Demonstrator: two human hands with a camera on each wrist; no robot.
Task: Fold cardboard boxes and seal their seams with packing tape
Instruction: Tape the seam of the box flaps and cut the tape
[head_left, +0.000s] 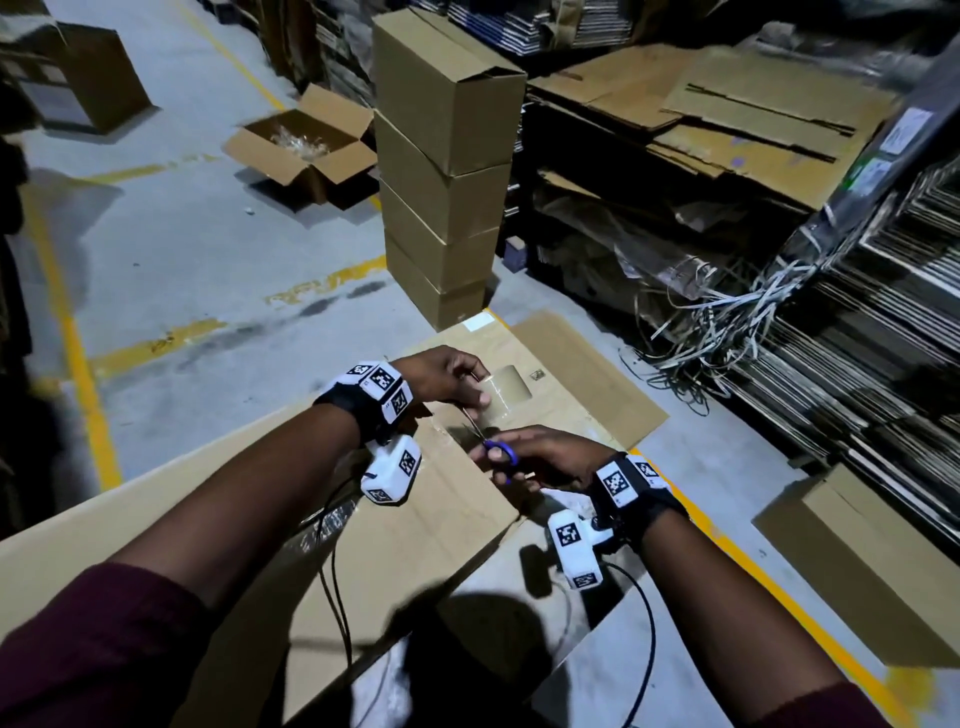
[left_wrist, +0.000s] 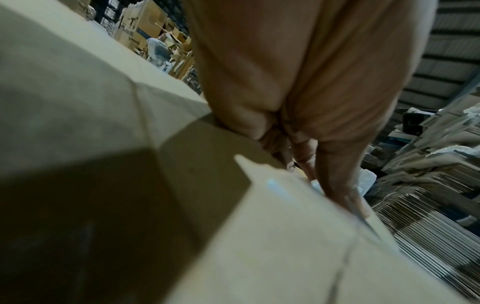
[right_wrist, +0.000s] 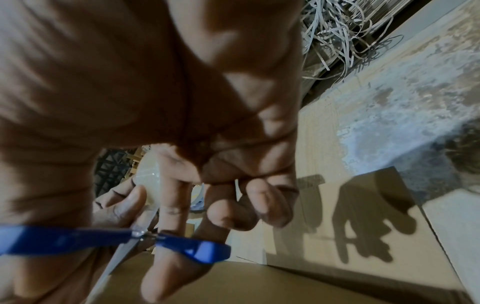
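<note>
Both forearms reached out over a big cardboard box (head_left: 415, 519) that lay close under the head camera, its upper face turned up as the surface being worked on. Keeping the box low and flat there likely let its seam be taped from above.

At the far end of that face the left hand (head_left: 449, 379) held a roll of clear packing tape (head_left: 506, 389), fingers curled round its rim and thumb down on the near side. The roll was lifted slightly off the cardboard, which would keep the strip taut for cutting. In the left wrist view the fingers (left_wrist: 337, 174) pointed down past the box edge, with something thin and pale along them; whether that was the tape strip could not be told.

Just beside it, the right hand (head_left: 540, 454) gripped a pair of blue-handled scissors (head_left: 496, 449), thumb and a finger through the loops. The right wrist view showed the scissors' blades (right_wrist: 122, 257) parted, crossing at the pivot, with the roll (right_wrist: 148, 176) right behind them. So the hand was closed on the handles, with the blades opened toward the stretch between roll and box. The step looked like cutting the tape free.

Beyond stood a stack of folded boxes (head_left: 441, 171), and a flat cardboard sheet (head_left: 571, 374) lay on the floor under the roll.
</note>
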